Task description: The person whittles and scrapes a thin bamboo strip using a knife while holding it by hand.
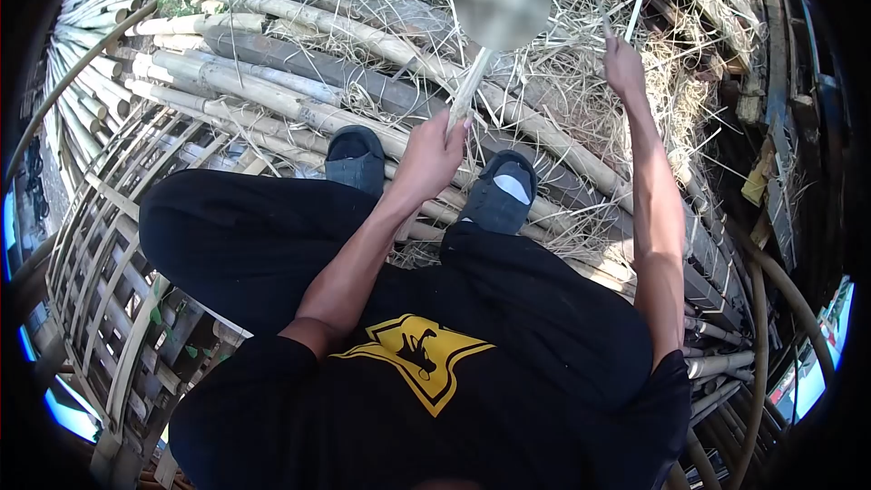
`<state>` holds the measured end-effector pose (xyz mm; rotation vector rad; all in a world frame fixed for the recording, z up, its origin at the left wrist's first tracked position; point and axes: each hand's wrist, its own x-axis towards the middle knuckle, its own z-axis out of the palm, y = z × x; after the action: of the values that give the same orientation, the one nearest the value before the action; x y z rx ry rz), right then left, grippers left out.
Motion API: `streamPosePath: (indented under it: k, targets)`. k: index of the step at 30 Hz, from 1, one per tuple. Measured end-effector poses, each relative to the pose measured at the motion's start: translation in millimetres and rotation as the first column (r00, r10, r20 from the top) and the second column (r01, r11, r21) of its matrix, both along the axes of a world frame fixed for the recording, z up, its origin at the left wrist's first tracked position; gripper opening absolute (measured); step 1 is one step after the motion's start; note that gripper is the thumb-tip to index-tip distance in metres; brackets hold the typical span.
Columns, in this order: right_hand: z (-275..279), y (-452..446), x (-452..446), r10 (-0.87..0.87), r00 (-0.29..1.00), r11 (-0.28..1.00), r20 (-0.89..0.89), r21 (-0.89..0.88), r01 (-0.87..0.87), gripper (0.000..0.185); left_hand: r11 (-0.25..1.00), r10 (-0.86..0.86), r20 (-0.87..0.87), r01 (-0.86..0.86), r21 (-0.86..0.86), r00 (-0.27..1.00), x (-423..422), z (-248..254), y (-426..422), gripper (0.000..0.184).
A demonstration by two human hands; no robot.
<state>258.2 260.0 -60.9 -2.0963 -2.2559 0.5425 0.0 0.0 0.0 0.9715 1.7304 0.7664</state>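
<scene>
The likeliest trouble is a cut or splinter: if the thin piece (608, 28) in my right hand (624, 71) has an edge, which I can't make out, a stray swing could catch my left fingers, close to the strip's near end. A loose hold could also let the bamboo strip (469, 91) twist, and my 2 sandals (502, 204) could slip if the round poles (272, 104) beneath roll.

My hands are apart, each closed on something. My left hand (429, 156) grips the strip, which slants up and away from it, between my hands, until a blurred patch hides part of it. My right is farther forward, beside loose shavings (581, 77).
</scene>
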Motion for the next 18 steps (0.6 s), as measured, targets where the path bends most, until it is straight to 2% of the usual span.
streamPosePath:
  k: [1,2,3,5,6,7,8,9,10,11,13,15,16,18]
  targets:
    - [53,13,30,-0.146,0.989,0.978,-0.038,0.143,0.15,0.052,0.999,-0.037,0.052,0.036,0.019,0.998,-1,5,-9,0.029]
    - [71,31,63,-0.145,0.989,0.915,-0.02,0.378,0.141,0.054,0.997,-0.063,0.082,0.059,0.054,0.995,-10,5,-9,0.029]
    - [91,19,97,-0.116,0.992,0.932,0.056,0.351,0.089,0.053,0.994,-0.095,0.059,0.099,-0.056,0.994,-2,11,-32,0.029]
    - [128,7,73,-0.08,0.992,0.88,-0.101,0.46,0.118,0.053,0.998,-0.066,0.13,0.068,-0.01,0.989,-8,0,-16,0.029]
    - [138,8,63,-0.107,0.978,0.909,-0.179,0.381,0.17,0.053,0.997,-0.081,0.129,0.079,0.021,0.988,-5,-2,1,0.029]
    - [134,-2,48,-0.036,0.968,0.901,-0.25,0.411,0.139,0.055,0.997,-0.035,0.329,0.055,-0.052,0.944,0,5,4,0.026]
    - [118,-8,40,0.044,0.922,0.949,-0.384,0.305,0.081,0.053,0.99,0.032,0.505,0.041,-0.134,0.862,3,14,4,0.025]
    - [101,-25,20,0.054,0.868,0.979,-0.493,0.196,0.05,0.052,0.989,0.038,0.508,0.039,-0.141,0.86,3,23,4,0.025]
    - [97,-49,-9,0.129,0.89,0.985,-0.437,0.157,-0.066,0.05,0.985,0.091,0.588,0.014,-0.17,0.804,3,32,7,0.022]
    - [84,-68,-29,0.184,0.872,0.981,-0.454,0.023,-0.195,0.047,0.98,0.139,0.657,-0.01,-0.197,0.741,1,36,10,0.02]
    - [91,-110,-65,0.446,0.783,0.856,-0.434,-0.048,-0.514,0.04,0.978,0.153,0.672,-0.013,-0.209,0.724,-3,34,13,0.019]
    - [92,-137,-78,0.489,0.749,0.786,-0.447,-0.148,-0.601,0.036,0.975,0.202,0.693,-0.073,-0.211,0.692,-2,31,11,0.021]
    - [90,-145,-79,0.509,0.731,0.765,-0.454,-0.15,-0.627,0.035,0.977,0.181,0.711,-0.043,-0.208,0.68,-4,34,10,0.028]
    - [86,-152,-78,0.527,0.715,0.749,-0.458,-0.147,-0.646,0.034,0.982,0.145,0.727,-0.01,-0.187,0.671,-4,29,8,0.029]
